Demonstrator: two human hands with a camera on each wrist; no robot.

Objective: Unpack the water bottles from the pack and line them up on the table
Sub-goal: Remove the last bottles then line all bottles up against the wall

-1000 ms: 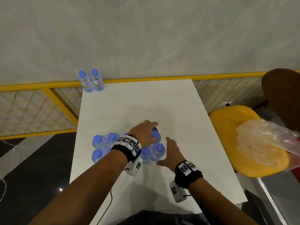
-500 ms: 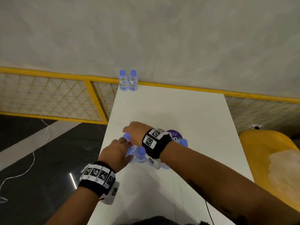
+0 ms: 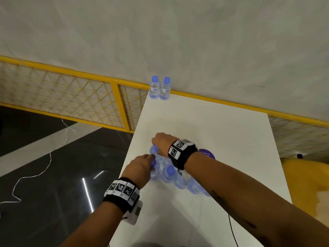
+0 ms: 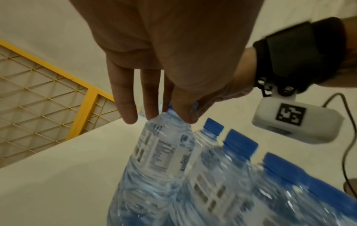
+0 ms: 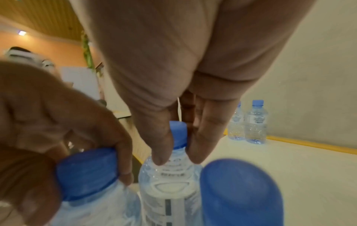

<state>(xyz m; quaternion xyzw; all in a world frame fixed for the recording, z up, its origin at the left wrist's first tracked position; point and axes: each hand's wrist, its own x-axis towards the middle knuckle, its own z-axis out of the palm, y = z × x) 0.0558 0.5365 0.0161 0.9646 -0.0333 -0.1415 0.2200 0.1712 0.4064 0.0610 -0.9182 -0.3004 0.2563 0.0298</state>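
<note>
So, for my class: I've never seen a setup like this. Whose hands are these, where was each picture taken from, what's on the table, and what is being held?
No machine here: a person works bare-handed, wearing one camera on the head and one on each wrist. The head view looks down on a white table. The other two look along each hand. On the table a cluster of blue-capped water bottles stands near the person, and two unpacked bottles stand side by side at the far edge. The right hand pinches one bottle's neck with its fingers. The left hand grips a neighbouring bottle at the top.
</note>
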